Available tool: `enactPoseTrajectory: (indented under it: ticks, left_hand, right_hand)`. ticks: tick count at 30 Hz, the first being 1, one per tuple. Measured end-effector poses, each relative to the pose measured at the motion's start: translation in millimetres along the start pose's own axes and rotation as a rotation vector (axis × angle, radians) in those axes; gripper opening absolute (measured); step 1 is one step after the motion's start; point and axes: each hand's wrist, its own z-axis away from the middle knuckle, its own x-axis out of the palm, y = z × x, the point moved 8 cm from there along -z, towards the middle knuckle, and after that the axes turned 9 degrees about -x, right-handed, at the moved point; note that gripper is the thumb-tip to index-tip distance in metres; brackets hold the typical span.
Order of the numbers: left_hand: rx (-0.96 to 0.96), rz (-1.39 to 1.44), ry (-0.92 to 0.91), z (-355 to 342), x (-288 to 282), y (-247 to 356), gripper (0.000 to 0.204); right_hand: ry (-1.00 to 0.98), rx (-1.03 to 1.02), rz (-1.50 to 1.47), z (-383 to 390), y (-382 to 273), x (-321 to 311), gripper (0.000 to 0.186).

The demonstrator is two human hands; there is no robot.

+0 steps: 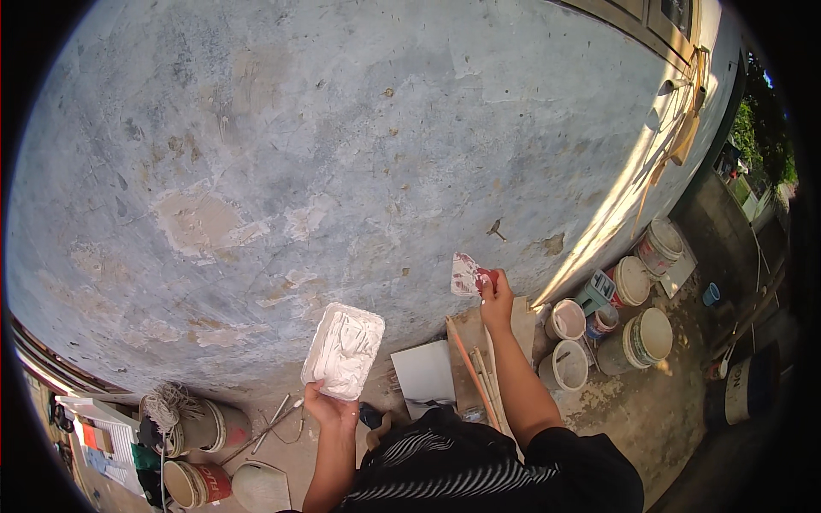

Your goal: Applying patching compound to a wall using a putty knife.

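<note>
My left hand (332, 408) grips the lower edge of a white rectangular tray (321, 386), which is spread with thick white filler paste (349, 344). In my right hand (496, 299) is a putty knife (464, 274) with a reddish handle, its wide blade smeared with white paste and red patches. The blade is held up in front of the weathered blue-grey wall (342, 171); whether it touches the wall I cannot tell. Patches of beige filler (201, 224) show on the wall to the left, and a small rusty hook-like piece (496, 230) juts from it above the knife.
Several paint buckets (633, 280) stand along the wall at the right. More buckets (197, 483) and a mop head (171, 405) are at the lower left. Wooden strips (473, 368) and a white board (423, 374) lean near the wall's foot. A window frame (637, 21) sits at the upper right.
</note>
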Motion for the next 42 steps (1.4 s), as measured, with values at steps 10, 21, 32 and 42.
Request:
enactPoseTrajectory:
  ticks: [10, 21, 32, 42]
  left_hand:
    - [-0.021, -0.004, -0.040, 3.0, -2.0, -10.5, 0.076]
    - [-0.022, -0.011, -0.007, -2.5, -3.7, -13.6, 0.077]
    - [-0.054, -0.012, -0.036, -12.2, 5.1, -24.3, 0.079]
    - [-0.092, -0.026, -0.081, -11.8, 18.6, -43.7, 0.078]
  right_hand:
    - [0.007, -0.044, 0.170, -0.6, -24.0, 18.5, 0.012]
    - [-0.047, 0.115, 0.055, -6.6, -0.1, 23.7, 0.013]
    - [-0.227, -0.126, 0.235, -36.9, -49.7, 18.7, 0.013]
    - [-0.488, -0.059, 0.193, -44.3, -29.8, 61.0, 0.016]
